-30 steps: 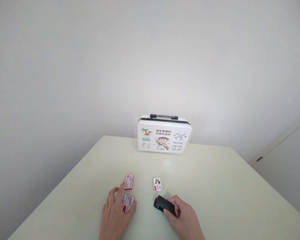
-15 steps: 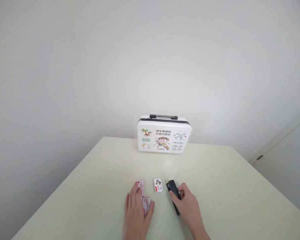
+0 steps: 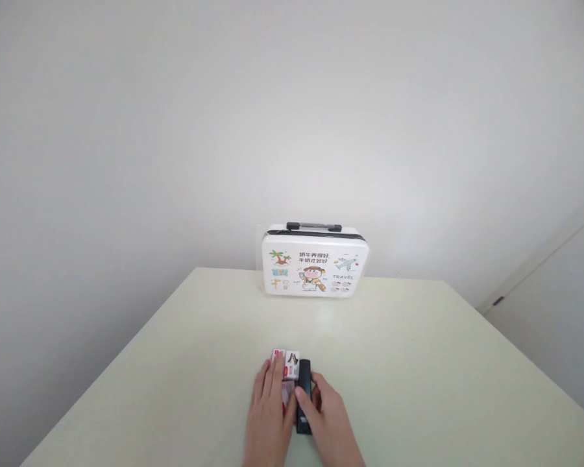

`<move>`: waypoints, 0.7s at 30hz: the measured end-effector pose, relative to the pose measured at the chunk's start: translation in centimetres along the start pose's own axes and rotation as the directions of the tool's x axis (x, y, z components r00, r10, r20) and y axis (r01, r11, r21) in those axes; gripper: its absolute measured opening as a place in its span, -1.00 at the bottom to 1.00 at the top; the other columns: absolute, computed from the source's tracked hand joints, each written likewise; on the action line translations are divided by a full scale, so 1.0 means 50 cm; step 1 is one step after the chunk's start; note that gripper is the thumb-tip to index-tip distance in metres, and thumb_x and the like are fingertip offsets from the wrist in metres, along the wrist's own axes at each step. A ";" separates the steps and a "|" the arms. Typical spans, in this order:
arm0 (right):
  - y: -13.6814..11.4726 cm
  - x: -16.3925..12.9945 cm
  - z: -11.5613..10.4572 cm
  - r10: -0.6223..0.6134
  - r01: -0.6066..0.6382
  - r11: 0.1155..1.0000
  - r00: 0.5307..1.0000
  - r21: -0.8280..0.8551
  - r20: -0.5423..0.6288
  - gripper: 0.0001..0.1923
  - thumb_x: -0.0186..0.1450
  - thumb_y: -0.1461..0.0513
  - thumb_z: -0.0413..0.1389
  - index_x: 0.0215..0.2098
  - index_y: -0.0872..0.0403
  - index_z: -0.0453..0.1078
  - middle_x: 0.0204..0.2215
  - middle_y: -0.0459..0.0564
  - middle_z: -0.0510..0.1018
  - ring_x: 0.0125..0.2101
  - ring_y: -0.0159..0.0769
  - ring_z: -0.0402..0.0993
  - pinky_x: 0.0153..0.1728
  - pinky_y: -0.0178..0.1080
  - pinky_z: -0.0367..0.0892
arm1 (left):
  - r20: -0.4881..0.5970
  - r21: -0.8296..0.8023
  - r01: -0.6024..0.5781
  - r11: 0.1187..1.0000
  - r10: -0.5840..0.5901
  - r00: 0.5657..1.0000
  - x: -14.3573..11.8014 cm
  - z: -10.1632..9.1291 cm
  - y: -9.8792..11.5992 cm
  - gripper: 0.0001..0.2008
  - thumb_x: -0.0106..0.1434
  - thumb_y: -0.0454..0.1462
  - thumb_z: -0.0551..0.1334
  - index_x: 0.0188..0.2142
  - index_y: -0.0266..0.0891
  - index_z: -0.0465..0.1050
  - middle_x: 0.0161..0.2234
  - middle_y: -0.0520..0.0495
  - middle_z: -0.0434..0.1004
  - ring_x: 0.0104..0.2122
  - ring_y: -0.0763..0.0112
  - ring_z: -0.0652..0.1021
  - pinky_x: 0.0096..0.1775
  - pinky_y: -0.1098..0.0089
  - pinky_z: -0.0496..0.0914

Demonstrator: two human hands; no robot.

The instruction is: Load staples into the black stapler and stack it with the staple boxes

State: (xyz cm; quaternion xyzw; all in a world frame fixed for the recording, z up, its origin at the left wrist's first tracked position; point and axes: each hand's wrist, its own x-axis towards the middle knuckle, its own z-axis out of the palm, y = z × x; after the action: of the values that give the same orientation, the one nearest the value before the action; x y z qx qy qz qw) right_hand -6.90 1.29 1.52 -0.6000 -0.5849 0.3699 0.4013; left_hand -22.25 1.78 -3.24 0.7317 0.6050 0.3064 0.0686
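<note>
My left hand (image 3: 268,412) lies over a cluster of small staple boxes, its fingers along their left side and top and its thumb at the right. A pink-and-white staple box (image 3: 277,355) shows beyond the fingertips, and another staple box (image 3: 287,391) is partly covered between fingers and thumb. Beside the far one, a white box with a stapler picture (image 3: 292,364) stands against it. My right hand (image 3: 327,410) is closed on a black stapler (image 3: 304,399), thumb on its left side and fingers on its right. The stapler lies close along the right of the boxes.
A white travel case (image 3: 316,266) with cartoon prints and a black handle stands upright at the back of the pale table (image 3: 394,363). Behind the table is a plain wall (image 3: 292,117).
My right hand has brought the stapler left, straightened and up close to the boxes. The white box now sits against the pink-and-white ones. My left hand has shifted slightly right.
</note>
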 end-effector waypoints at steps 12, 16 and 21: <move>-0.029 -0.017 0.127 -0.034 -0.077 0.917 0.963 0.392 0.268 -0.40 0.37 -0.19 0.03 0.14 0.02 0.40 -0.36 -0.05 0.47 -0.52 -0.31 0.39 -0.58 -0.28 0.37 | 0.043 0.048 -0.036 0.998 0.034 0.998 -0.045 -0.087 -0.147 -0.34 0.51 -0.25 0.01 0.48 0.06 -0.26 0.42 -0.09 0.08 0.37 0.17 0.21 0.31 -0.02 0.30; -0.054 -0.004 0.177 -0.072 -0.066 0.910 0.947 0.409 0.313 -0.38 0.34 -0.22 0.05 0.15 -0.02 0.41 -0.36 -0.06 0.50 -0.49 -0.29 0.40 -0.54 -0.27 0.39 | 0.004 0.120 -0.054 0.991 0.054 0.999 -0.044 -0.119 -0.192 -0.39 0.51 -0.28 -0.01 0.47 0.10 -0.14 0.41 -0.09 0.12 0.38 0.16 0.19 0.30 0.02 0.31; -0.069 0.013 0.243 -0.057 -0.088 0.893 0.951 0.442 0.305 -0.35 0.31 -0.24 0.08 0.17 -0.03 0.39 -0.40 -0.11 0.43 -0.52 -0.31 0.38 -0.54 -0.26 0.39 | 0.000 0.147 -0.026 0.989 0.026 1.000 -0.027 -0.146 -0.250 -0.43 0.51 -0.29 -0.04 0.46 0.05 -0.06 0.37 -0.12 0.22 0.33 0.22 0.29 0.30 0.05 0.28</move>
State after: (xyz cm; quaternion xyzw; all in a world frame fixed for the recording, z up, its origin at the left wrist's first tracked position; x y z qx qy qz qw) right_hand -19.38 2.51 -0.24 -0.4297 -0.5340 0.5880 0.4295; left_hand -36.80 1.76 -3.77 0.7424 0.6163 0.2627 0.0100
